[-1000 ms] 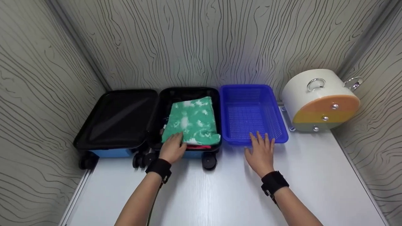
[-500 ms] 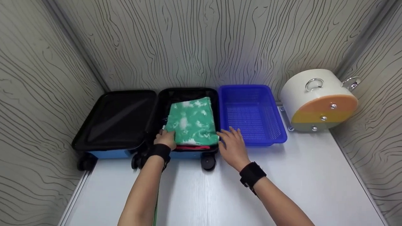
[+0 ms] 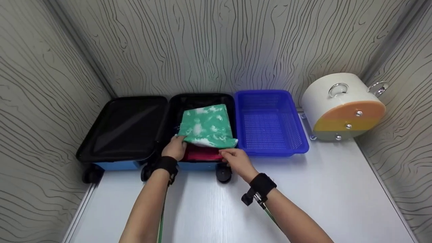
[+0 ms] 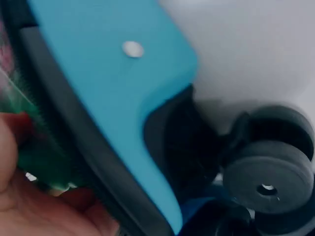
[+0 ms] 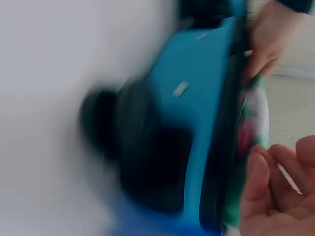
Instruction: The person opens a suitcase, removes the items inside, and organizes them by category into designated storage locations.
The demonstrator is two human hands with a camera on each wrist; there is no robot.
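Left of the left hand lies a suitcase half (image 3: 125,130), its black lining smooth and its shell blue. The left hand (image 3: 174,147) grasps the near left corner of a green cloth (image 3: 206,126) with white tie-dye blotches, in the black-lined, blue-shelled case (image 3: 232,101) between and beyond both hands. Under its near edge, between the hands, shows red fabric (image 3: 202,154). The right hand (image 3: 239,162) has thumb and finger brought together at the red fabric's right end; I cannot tell whether they grip anything. Just beyond and right of it sits a blue perforated plastic basket (image 3: 304,148); farther right, a rounded cream drawer box (image 3: 332,84) with orange, yellow and grey-green bands, shiny knobs and a ring handle. The left wrist view alone clearly shows a pierced wheel hub (image 4: 268,190); the right wrist view is blurred.
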